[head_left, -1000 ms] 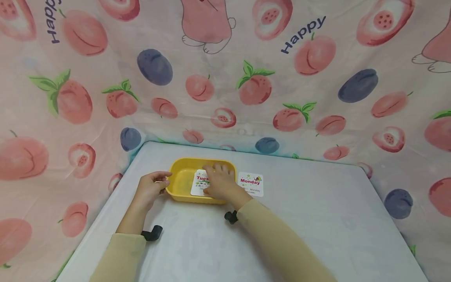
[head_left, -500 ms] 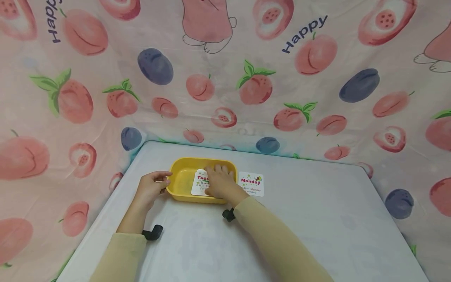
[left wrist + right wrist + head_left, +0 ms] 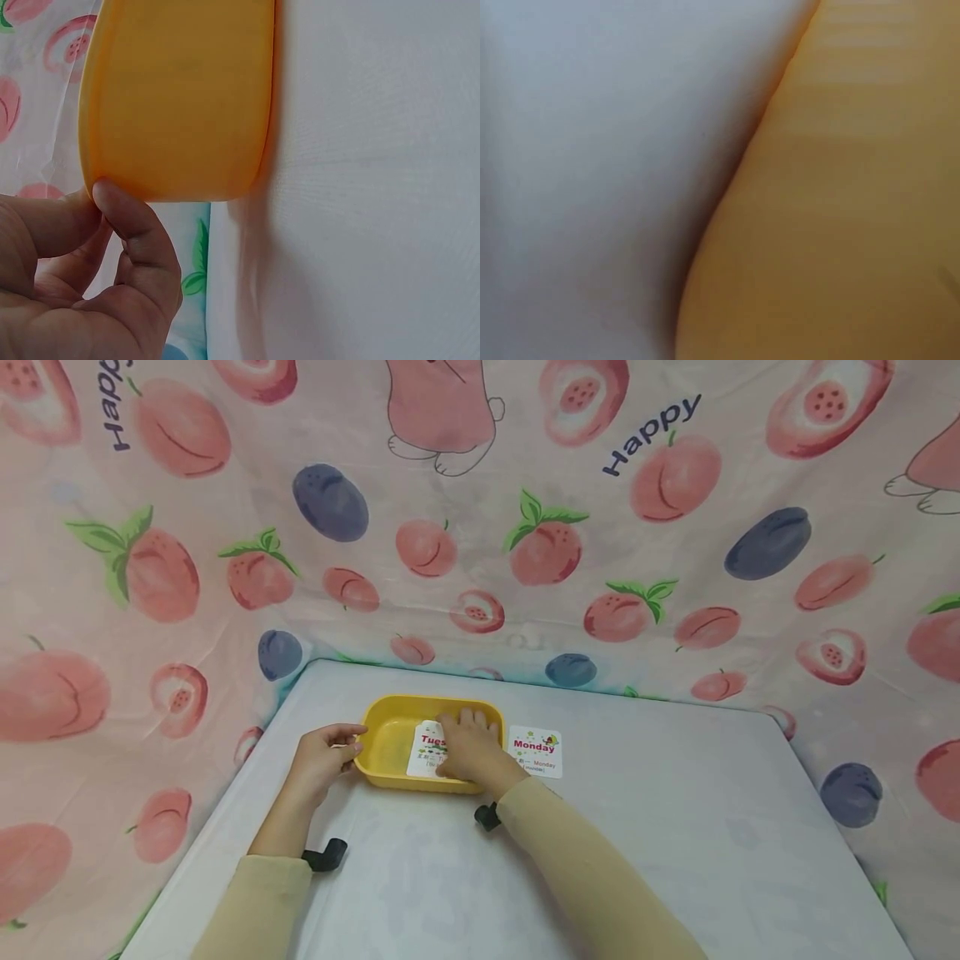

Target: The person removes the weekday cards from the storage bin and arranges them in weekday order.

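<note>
A shallow yellow plastic tray (image 3: 386,752) stands toward the back of the white table. My left hand (image 3: 318,760) pinches its left rim; the left wrist view shows the thumb and a finger of that hand (image 3: 112,277) meeting at the tray's edge (image 3: 184,105). Inside the tray is a white card printed "Tuesday" (image 3: 422,760), its right part covered. Over that part my right hand (image 3: 476,752) grips the card with bent fingers, the thumb near its lower edge. A second white card, printed "Monday" (image 3: 535,745), lies flat just right of the tray.
The white-covered table (image 3: 645,852) reaches a cloth backdrop (image 3: 487,552) printed with peaches, along the back and both sides. A black camera mount (image 3: 326,857) sits at the left wrist, another mount (image 3: 487,817) at the right. The right wrist view shows only the tray's outer wall (image 3: 832,225) and tabletop.
The right forearm has shifted slightly to the left. Both hands, the tray and the cards otherwise hold their places.
</note>
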The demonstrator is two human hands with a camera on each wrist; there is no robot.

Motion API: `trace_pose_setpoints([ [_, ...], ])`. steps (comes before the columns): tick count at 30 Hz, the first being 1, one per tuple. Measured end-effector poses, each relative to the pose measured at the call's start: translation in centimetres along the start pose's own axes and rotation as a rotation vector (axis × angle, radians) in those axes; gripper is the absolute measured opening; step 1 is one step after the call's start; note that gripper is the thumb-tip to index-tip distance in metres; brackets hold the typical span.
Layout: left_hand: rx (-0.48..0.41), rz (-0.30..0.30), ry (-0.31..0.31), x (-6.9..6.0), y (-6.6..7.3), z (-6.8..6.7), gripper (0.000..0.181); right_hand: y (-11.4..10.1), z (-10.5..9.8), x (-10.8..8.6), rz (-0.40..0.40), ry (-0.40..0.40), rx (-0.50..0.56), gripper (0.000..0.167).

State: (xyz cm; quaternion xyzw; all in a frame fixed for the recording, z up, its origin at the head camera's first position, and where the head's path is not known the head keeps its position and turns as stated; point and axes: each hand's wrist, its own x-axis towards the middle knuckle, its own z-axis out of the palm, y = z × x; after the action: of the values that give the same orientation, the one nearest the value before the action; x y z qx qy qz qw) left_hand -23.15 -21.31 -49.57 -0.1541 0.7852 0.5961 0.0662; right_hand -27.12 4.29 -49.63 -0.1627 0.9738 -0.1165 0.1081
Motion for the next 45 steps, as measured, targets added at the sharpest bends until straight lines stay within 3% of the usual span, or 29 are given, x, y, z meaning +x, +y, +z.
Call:
trace_pose_setpoints([
  [22,0.013,-0.014,0.004,-0.11,0.12,0.29,0.036,0.37,0.03,0.39,-0.019,0.071,-0.011,0.095],
  [36,-0.002,0.000,0.005,-0.07,-0.01,0.21,0.036,0.45,-0.01,0.31,-0.106,0.160,-0.092,0.087],
  [45,-0.001,-0.002,0.003,0.06,-0.07,0.31,0.036,0.65,0.35,0.58,-0.100,0.188,-0.054,0.082],
])
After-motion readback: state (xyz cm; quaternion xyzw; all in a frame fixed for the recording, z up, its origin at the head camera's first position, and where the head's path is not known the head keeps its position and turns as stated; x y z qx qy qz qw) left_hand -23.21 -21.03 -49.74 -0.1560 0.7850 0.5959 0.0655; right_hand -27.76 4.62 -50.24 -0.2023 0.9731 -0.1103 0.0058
